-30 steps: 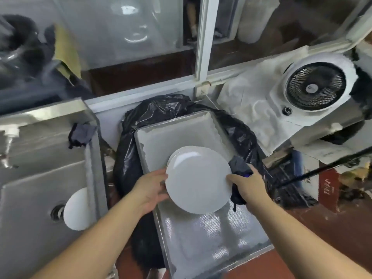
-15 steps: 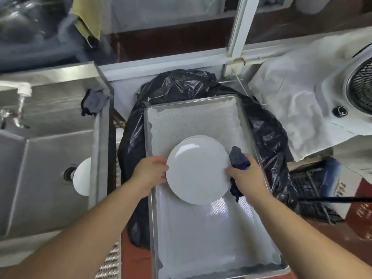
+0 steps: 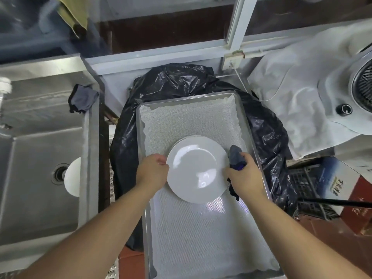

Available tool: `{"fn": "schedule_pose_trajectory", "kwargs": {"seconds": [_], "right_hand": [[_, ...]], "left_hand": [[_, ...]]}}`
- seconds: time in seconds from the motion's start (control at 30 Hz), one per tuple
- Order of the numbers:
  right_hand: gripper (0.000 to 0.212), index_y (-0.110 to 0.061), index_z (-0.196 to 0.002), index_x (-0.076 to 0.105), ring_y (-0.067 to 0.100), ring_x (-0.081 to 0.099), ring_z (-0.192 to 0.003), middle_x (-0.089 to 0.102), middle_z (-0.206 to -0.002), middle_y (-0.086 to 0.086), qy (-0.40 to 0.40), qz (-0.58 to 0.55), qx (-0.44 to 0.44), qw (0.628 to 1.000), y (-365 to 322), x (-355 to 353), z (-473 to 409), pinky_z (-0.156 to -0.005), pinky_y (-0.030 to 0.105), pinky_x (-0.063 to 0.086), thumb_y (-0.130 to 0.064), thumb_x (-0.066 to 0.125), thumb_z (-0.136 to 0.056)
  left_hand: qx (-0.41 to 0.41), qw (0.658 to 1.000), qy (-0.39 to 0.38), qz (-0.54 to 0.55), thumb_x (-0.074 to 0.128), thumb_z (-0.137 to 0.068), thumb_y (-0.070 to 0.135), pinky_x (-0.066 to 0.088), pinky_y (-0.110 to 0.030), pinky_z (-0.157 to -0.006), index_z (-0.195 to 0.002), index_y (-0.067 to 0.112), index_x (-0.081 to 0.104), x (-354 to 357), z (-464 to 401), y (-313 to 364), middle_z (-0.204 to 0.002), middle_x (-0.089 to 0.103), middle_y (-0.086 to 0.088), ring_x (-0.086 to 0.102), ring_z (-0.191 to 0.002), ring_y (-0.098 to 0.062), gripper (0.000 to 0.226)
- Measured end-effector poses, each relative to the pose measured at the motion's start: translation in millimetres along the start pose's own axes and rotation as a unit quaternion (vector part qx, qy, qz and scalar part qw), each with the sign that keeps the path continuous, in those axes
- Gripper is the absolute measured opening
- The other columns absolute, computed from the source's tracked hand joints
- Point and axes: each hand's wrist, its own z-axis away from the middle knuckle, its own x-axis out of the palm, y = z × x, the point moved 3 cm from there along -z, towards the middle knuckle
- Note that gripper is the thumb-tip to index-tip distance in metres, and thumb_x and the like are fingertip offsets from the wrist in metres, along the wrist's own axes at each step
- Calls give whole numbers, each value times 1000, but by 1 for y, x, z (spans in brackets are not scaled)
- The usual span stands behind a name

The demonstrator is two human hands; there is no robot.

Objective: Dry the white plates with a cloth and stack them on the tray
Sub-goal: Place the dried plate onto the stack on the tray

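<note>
White plate (image 3: pixel 196 170) sits in the middle of the tray (image 3: pixel 247 127), held at both sides, glossy face up. A second rim edge shows just behind its far-left side, so it looks to lie on another plate, though whether the top one is fully set down or a bit lifted can't be told. Left hand (image 3: pixel 152 171) grips the plate's left rim, fingers curled at the edge. Right hand (image 3: pixel 244 175) is at the plate's right rim, fingers closed round a dark blue cloth (image 3: pixel 236 156); the cloth bunches up above the thumb and a strip hangs down under the wrist. Whether the right fingers also touch the rim can't be told.

Tray is metal, rectangular, lined with a textured grey mat (image 3: pixel 191 117), long side running near to far. It rests on top of a black plastic bag (image 3: pixel 181 81) that bulges out on the left, far and right sides.

Left of that: steel sink (image 3: pixel 40 168) with a drain (image 3: pixel 59 174), another white plate (image 3: pixel 73 178) leaning against the sink's right wall, partly hidden by it. A dark rag (image 3: pixel 82 98) is draped on the sink's far right corner. White tap (image 3: pixel 5 87) at far left edge.

Right side: white fan unit (image 3: pixel 346 93) on a white plastic sheet (image 3: pixel 291 109), black knob (image 3: pixel 343 109) on it. Near right: black crate (image 3: pixel 310 194) and a box with print (image 3: pixel 338 182).
</note>
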Motion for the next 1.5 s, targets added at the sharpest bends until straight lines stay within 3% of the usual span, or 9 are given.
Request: {"fn": "schedule_pose_trajectory", "kwargs": {"seconds": [0.2,0.57,0.7,0.83,0.97,1.2,1.33,1.4,1.5], "right_hand": [[70,-33,-142,55,19,70,-85,70,-107,-4,11,10,10,1000,2,8,-4,-62,32,51,-18,74,-76],[62,-33,-134,58,18,69,-81,71,-98,-6,17,35,-4,999,2,9,-8,-60,33,51,-16,72,-76],[60,-33,-133,59,11,68,-75,70,-94,-9,8,27,-11,1000,5,6,-10,-54,28,46,-18,74,-77],[53,-33,-128,61,1,66,-69,70,-91,-11,6,10,-20,1000,12,-7,-8,-49,12,43,-21,76,-79],[47,-32,-123,60,16,70,-77,71,-89,-5,19,2,-16,1000,19,-27,0,-60,31,53,-24,77,-80],[44,-32,-122,58,17,72,-73,75,-82,-2,16,-7,-56,998,-7,-47,22,-59,30,50,-23,73,-82],[35,-32,-114,60,2,68,-60,74,-70,-14,1,-7,-100,995,-34,-45,43,-56,27,46,-25,73,-83],[36,-34,-115,59,1,69,-60,74,-70,-17,-14,-9,-119,993,-49,-37,58,-57,29,49,-29,76,-83],[36,-39,-110,59,10,73,-60,76,-70,-11,-48,-10,-144,988,-66,-17,81,-61,37,59,-39,79,-79]], "left_hand": [[4,1000,21,-20,62,-97,14,59,-38,-88,-120,16,73,2,-1,3,-113,73,3,67,-101,-22,26],[23,998,49,-14,60,-99,15,49,-25,-64,-103,25,71,9,2,3,-93,68,13,64,-85,-11,16],[24,998,57,-27,60,-99,16,42,-21,-61,-106,24,71,10,1,2,-89,63,17,59,-81,-5,15],[14,998,48,-30,61,-99,18,49,-27,-72,-119,20,70,5,3,2,-103,66,11,63,-94,-15,22],[11,999,45,-23,62,-98,24,56,-32,-77,-118,24,68,-7,18,-1,-111,67,11,62,-90,-11,21],[48,997,31,-45,66,-99,27,51,-29,-78,-134,23,64,-31,66,-15,-127,64,5,62,-101,-14,35],[67,992,42,-94,63,-99,31,55,-30,-78,-128,28,65,-48,94,-26,-123,64,7,62,-96,-9,30],[76,989,58,-117,61,-98,35,59,-34,-78,-117,31,66,-62,109,-32,-118,62,9,61,-90,-6,20],[82,983,84,-142,60,-98,38,59,-38,-84,-125,31,64,-85,128,-47,-123,61,8,63,-100,-12,29]]}}
